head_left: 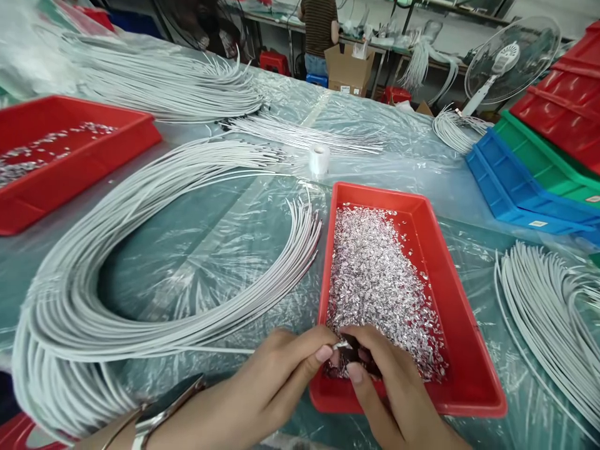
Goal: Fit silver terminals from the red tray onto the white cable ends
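Note:
My left hand (276, 375) pinches the end of a thin white wire (220, 350) that runs off to the left along the table. My right hand (394, 394) is closed in a pinch against it, holding a small silver metal piece (341, 344) at the wire's tip. Both hands meet over the near left corner of a red tray (469, 350) filled with several small shiny metal terminals (375, 281). A large curved bundle of white wires (94, 300) lies to the left of the tray on plastic sheeting.
Another red tray (94, 156) with terminals sits at far left. More wire bundles lie at back left (164, 81) and at the right (548, 312). A white tape roll (319, 159), stacked blue, green and red bins (539, 175), a fan (510, 59) and a person (319, 31) are farther back.

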Demonstrator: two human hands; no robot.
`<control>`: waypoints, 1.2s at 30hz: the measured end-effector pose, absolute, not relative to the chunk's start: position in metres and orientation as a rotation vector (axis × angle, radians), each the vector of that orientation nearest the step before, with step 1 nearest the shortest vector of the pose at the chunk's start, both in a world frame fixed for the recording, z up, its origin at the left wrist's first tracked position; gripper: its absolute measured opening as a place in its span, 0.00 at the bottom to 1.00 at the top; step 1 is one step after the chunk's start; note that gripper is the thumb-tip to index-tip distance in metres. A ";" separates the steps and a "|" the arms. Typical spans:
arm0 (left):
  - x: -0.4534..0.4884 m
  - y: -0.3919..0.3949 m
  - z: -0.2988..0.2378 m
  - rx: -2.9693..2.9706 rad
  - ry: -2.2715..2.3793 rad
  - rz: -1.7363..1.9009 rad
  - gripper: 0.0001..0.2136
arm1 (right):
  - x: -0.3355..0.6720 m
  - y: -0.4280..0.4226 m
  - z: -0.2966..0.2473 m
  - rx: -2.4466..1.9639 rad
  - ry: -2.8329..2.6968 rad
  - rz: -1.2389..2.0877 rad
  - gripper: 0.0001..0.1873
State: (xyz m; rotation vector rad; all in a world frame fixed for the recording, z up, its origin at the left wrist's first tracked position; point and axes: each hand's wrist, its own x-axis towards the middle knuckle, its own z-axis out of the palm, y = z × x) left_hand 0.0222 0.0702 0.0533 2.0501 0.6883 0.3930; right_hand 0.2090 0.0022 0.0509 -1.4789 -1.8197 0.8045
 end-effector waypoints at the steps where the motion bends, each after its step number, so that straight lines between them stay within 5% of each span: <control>1: 0.022 0.070 0.053 2.063 0.689 0.396 0.12 | 0.209 0.002 0.051 -1.477 -1.822 0.811 0.15; 23: 0.020 0.070 0.048 2.047 0.685 0.229 0.12 | 0.208 0.006 0.057 -1.334 -1.697 1.173 0.14; 36: 0.026 0.069 0.048 2.169 0.647 0.433 0.11 | 0.203 0.009 0.059 -1.294 -1.446 1.408 0.12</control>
